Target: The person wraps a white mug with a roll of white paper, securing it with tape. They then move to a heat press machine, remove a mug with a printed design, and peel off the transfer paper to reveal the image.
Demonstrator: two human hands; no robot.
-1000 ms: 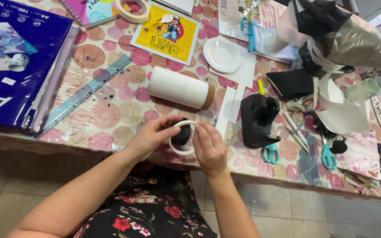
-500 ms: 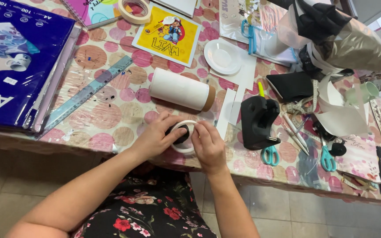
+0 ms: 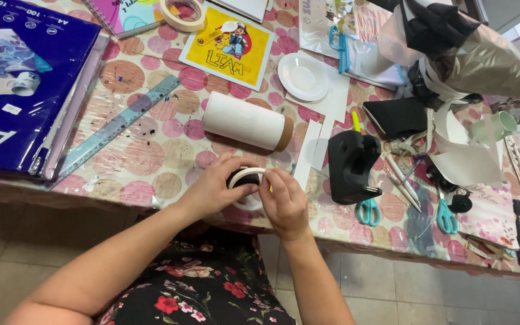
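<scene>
The left hand (image 3: 215, 189) is closing further around the white ring (image 3: 249, 180), its fingers wrapping over the rim from 9 o'clock. The right hand (image 3: 285, 201) is shifting up toward 12 o'clock, its fingertips (image 3: 270, 176) now touching the ring's rim at 3 o'clock. The dark piece (image 3: 240, 179) inside the ring is showing less than before.

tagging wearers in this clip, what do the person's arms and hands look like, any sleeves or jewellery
Both arms are bare to the edge of the picture, with no sleeves showing. The left hand and right hand wear no gloves; no rings, watch or bracelets are visible. Below the arms is a black garment printed with red flowers.
</scene>
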